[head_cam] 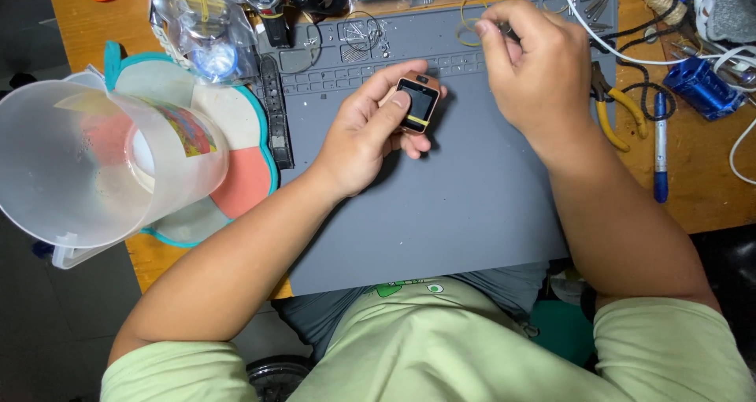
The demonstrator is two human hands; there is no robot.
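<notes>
A small rectangular smartwatch body with a copper-coloured case and dark screen (417, 103) is held over a grey silicone work mat (472, 205).

The watch body is gripped in the left hand (370, 138), pinched between the thumb on the screen and the fingers curled behind it, above the upper middle of the mat. The right hand (535, 63) is closed with its fingertips (488, 30) pinched on something small at the mat's upper tray section; what is held cannot be told. Yellow-handled pliers (610, 107) and a blue pen (660, 146) lie just right of the mat. A clear plastic jug (87, 162) stands at the left.
</notes>
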